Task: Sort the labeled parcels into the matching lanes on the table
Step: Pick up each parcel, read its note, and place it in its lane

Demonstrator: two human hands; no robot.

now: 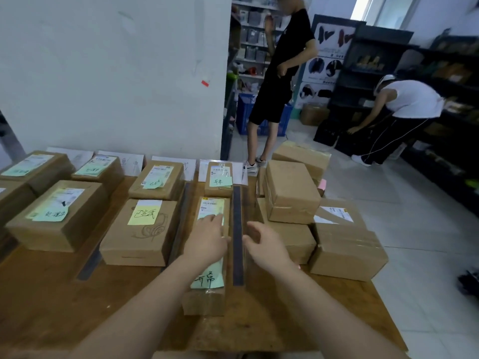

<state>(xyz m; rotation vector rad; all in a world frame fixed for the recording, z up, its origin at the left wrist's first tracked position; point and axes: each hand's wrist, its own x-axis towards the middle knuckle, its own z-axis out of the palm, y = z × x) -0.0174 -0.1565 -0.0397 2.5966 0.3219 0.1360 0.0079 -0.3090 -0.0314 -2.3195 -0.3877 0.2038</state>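
Parcel, long and narrow (204,301), lies lengthwise in the rightmost lane of the wooden table (51,294), between two dark divider strips (238,237). It has a green handwritten note at its near end and a printed label at its far end.

Left hand (207,237) lies flat on top of the parcel, fingers straight and reaching onto the printed label. Right hand (264,244) hovers just right of the parcel over the right strip, fingers loosely curled, holding nothing; contact with the parcel cannot be told.

Far in the same lane sits a small parcel (219,178) with a green note. The next lane left holds a yellow-note parcel (141,229) with another behind it. More labeled parcels (57,213) sit further left.

At the table's right edge is a stack of plain boxes (291,193). Paper lane signs (124,161) lean at the wall.

Beyond the table, a person in black (280,73) stands, and a person in white (404,99) bends toward dark shelves.
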